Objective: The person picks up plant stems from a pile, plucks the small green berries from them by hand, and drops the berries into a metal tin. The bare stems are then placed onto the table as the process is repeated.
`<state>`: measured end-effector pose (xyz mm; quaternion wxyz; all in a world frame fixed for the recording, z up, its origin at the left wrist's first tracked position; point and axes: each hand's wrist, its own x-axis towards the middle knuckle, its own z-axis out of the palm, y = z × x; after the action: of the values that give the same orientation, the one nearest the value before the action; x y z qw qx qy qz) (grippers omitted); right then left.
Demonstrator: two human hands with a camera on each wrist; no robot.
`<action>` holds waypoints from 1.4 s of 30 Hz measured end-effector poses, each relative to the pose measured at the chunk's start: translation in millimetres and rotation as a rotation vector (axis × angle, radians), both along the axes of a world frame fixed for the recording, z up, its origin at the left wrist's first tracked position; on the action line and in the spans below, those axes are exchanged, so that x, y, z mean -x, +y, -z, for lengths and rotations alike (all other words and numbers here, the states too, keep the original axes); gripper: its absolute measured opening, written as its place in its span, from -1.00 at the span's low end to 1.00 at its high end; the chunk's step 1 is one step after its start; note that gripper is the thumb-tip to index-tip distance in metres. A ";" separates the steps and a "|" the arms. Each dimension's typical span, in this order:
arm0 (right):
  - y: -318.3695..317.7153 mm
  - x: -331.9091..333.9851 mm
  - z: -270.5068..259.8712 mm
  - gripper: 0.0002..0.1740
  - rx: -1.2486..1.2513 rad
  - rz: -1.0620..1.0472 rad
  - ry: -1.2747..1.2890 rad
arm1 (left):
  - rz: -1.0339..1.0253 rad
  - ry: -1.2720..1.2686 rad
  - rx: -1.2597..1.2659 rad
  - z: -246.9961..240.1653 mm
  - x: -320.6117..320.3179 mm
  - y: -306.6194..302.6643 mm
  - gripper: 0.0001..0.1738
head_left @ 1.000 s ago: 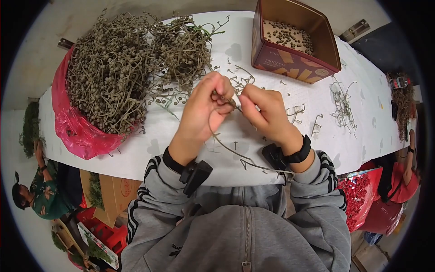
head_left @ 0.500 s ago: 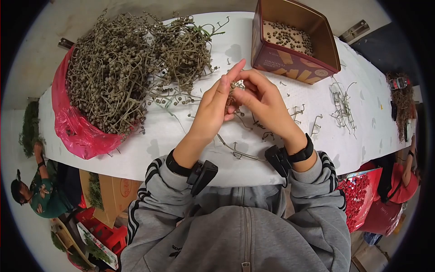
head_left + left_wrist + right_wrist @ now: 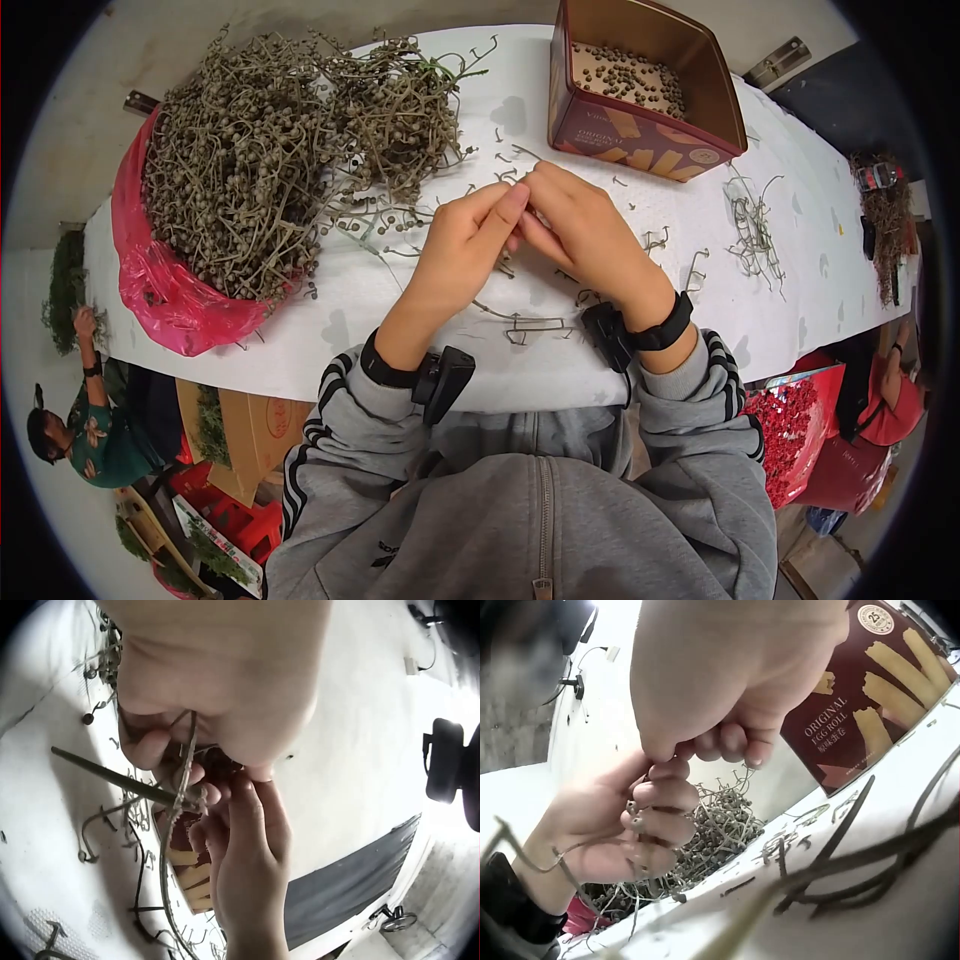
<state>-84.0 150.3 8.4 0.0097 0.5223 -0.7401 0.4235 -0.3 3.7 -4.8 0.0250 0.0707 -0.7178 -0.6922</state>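
Over the middle of the table my two hands meet at the fingertips. My left hand [image 3: 455, 250] curls its fingers round a dried stem [image 3: 168, 859], whose long tail hangs from under the palm. Small round seed pods [image 3: 636, 817] show between those fingers in the right wrist view. My right hand [image 3: 590, 230], thumb and forefinger pressed together, pinches at the upper end of the stem beside the left thumb; the spot between the tips is mostly hidden. To the left, a big heap of dried seed-pod stems [image 3: 240, 170] fills a pink plastic bag [image 3: 180, 305].
Behind my right hand stands a maroon egg roll tin [image 3: 610, 130] with loose pods on its floor. Stripped stems [image 3: 755, 235] lie to the right, with short bits scattered near my hands. Other people work at the left [image 3: 95, 435] and right [image 3: 890, 405] table ends.
My hands were pinching with the stem trailing toward the right wrist, then spread with straighter left fingers, and now close together again at the tips. The trailing stem shows less from above.
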 end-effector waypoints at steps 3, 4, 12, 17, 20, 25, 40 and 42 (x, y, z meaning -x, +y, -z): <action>0.6 1.0 2.2 -0.89 0.002 -0.019 -0.034 | 0.064 -0.090 -0.120 -8.9 -1.8 -4.2 -0.61; 1.2 1.6 2.1 -0.88 0.002 -0.026 -0.050 | 0.064 -0.119 -0.191 -12.1 -1.6 -5.0 -0.62; -0.5 0.2 1.2 -0.85 0.006 -0.005 -0.043 | 0.053 -0.163 -0.263 -13.1 -3.1 1.2 -0.63; -0.1 4.2 7.7 -0.83 0.072 -0.012 -0.084 | 0.053 -0.110 -0.313 -13.7 -2.6 3.3 -0.62; 1.1 -4.0 2.6 -0.80 0.053 -0.018 -0.614 | 0.168 -0.049 -0.474 1.1 -3.1 -4.1 -0.61; -0.3 0.9 5.2 -0.78 0.502 -0.325 -1.254 | 0.257 0.161 -0.755 -0.8 1.5 -5.2 -0.52; 0.3 -6.3 -17.7 -0.85 0.073 -0.150 -1.089 | -0.008 -0.111 -0.439 -11.3 -2.4 11.0 -0.35; 1.8 -5.4 -15.3 -0.86 0.060 -0.095 -1.062 | -0.001 -0.128 -0.466 -10.1 -2.3 12.4 -0.37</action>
<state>-78.6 152.0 23.7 -0.3706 0.2684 -0.6062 0.6505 2.0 16.1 5.4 -0.0370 0.1185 -0.5387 -0.8333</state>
